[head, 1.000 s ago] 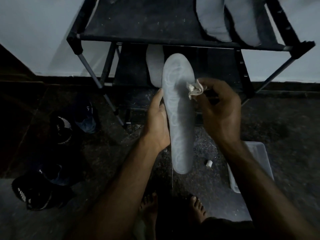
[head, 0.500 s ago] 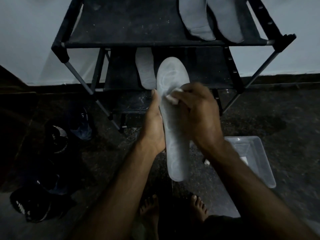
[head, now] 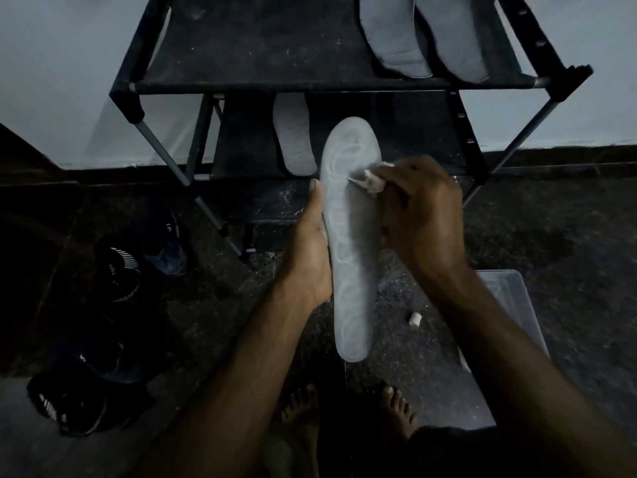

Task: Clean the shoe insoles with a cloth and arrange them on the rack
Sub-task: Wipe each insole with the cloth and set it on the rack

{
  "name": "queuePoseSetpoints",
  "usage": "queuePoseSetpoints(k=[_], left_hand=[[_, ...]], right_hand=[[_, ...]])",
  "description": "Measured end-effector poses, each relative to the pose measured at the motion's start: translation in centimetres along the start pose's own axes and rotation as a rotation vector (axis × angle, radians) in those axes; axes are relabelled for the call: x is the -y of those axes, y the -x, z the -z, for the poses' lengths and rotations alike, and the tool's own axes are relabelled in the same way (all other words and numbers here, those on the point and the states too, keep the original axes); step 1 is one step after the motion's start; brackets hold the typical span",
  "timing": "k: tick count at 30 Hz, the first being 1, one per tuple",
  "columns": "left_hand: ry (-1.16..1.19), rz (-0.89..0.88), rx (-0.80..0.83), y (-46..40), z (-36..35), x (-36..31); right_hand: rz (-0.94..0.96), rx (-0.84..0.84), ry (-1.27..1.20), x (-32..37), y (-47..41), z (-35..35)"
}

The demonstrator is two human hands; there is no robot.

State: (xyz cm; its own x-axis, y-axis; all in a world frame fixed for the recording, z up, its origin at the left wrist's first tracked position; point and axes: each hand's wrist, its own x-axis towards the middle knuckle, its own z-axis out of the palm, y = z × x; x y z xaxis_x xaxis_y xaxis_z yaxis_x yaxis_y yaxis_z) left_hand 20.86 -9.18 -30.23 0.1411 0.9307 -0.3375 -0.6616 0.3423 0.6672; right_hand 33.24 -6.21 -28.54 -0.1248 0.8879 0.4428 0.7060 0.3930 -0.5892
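A long pale grey insole [head: 350,257] with wavy marks is held upright in front of a black shoe rack [head: 310,86]. My left hand [head: 312,250] grips its left edge from behind, thumb along the side. My right hand [head: 418,215] pinches a small crumpled white cloth [head: 370,179] and presses it on the insole's upper right part. Two grey insoles [head: 396,39] lie on the rack's top shelf at the right. Another pale insole [head: 294,139] lies on the lower shelf.
A clear plastic tub [head: 510,305] sits on the dark floor at the right, partly behind my right forearm. A small white scrap [head: 414,319] lies on the floor near it. Dark shoes [head: 117,270] are at the left. My bare feet [head: 348,415] are below.
My right hand with the cloth slid across the insole to the left and then back towards its upper right edge. The left hand kept its hold.
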Motion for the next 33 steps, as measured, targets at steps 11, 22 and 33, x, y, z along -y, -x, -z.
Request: queuePoseSetpoints(k=[11,22,33], left_hand=[[-0.023,0.005,-0.017,0.6,0.8,-0.6],[-0.011,-0.020,-0.038,0.8,1.1,-0.7],[-0.080,-0.036,-0.065,1.3,0.5,-0.8]], right_hand=[[0.069,0.046,-0.056,0.7,0.2,-0.9],[0.023,0.082,-0.155,2.3,0.7,-1.7],[0.091,0.099,-0.146,2.8,1.2,-2.1]])
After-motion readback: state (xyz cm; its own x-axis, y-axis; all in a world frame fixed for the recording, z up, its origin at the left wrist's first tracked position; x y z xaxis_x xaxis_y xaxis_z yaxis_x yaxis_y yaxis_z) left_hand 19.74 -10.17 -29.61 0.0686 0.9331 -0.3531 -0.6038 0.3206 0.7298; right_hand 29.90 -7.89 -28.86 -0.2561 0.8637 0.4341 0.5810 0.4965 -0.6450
